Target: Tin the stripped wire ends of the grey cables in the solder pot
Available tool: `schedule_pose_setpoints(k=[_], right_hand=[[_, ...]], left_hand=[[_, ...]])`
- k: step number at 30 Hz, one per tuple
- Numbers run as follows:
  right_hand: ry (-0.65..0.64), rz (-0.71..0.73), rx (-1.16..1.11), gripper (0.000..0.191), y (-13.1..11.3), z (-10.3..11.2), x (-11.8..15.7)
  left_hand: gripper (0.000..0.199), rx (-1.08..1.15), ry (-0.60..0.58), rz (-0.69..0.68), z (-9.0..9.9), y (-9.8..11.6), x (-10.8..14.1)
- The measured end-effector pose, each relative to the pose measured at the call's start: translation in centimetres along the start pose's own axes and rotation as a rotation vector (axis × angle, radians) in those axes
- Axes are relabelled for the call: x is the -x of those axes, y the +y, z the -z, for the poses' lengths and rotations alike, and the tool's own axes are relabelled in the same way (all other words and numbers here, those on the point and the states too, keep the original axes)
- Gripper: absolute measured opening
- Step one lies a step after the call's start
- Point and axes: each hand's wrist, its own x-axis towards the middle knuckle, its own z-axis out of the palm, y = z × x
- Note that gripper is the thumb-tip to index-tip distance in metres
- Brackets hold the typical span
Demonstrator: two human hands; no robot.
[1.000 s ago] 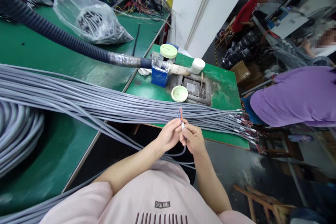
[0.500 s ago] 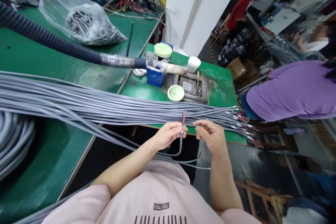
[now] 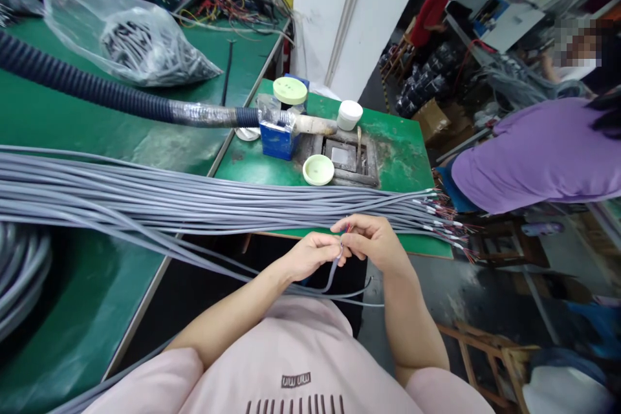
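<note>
My left hand (image 3: 310, 257) pinches the grey sheathed cable (image 3: 334, 273) near its end. My right hand (image 3: 373, 239), apart and open a moment ago, has closed in on the thin coloured wires (image 3: 348, 228) at its tip, just below the bundle of grey cables (image 3: 242, 204) lying across the green surface (image 3: 427, 244).

A purple-shirted co-worker (image 3: 533, 155) (bent forward) stands nearby.

Bright, even indoor light casts only soft shadows; a pale sheen lies across the green laminate desk (image 3: 121, 149), and wide-angle distortion tilts the tall white pillar (image 3: 349, 19) towards the frame's top.
</note>
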Motion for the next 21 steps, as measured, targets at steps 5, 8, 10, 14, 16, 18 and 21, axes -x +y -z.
schedule_pose_setpoints(k=[5,8,10,14,16,18,21], right_hand=[[0.075,0.044,-0.058,0.011,0.6,0.0,-0.2],[0.214,0.089,-0.061,0.012,1.7,-0.4,-0.4],[0.317,0.140,-0.034,0.011,2.0,-0.7,-0.6],[0.580,0.332,0.050,0.011,1.2,-0.6,-0.9],[0.700,0.406,0.088,0.011,0.5,0.1,-0.9],[0.749,0.420,0.116,0.013,0.2,0.8,-0.7],[0.660,0.343,0.122,0.017,0.7,1.6,-0.2]], left_hand=[[0.036,-0.034,-0.031,-0.021,0.5,-0.2,-0.1],[0.025,-0.099,-0.057,-0.063,0.8,0.3,-0.1],[0.023,-0.175,-0.082,-0.090,0.7,0.4,0.1],[0.026,-0.365,-0.155,-0.056,0.2,-0.4,0.3],[0.029,-0.314,-0.100,-0.040,0.1,-0.7,0.3],[0.031,-0.228,-0.002,-0.060,0.4,-0.5,0.2],[0.034,-0.219,0.067,-0.094,1.2,0.4,0.1]])
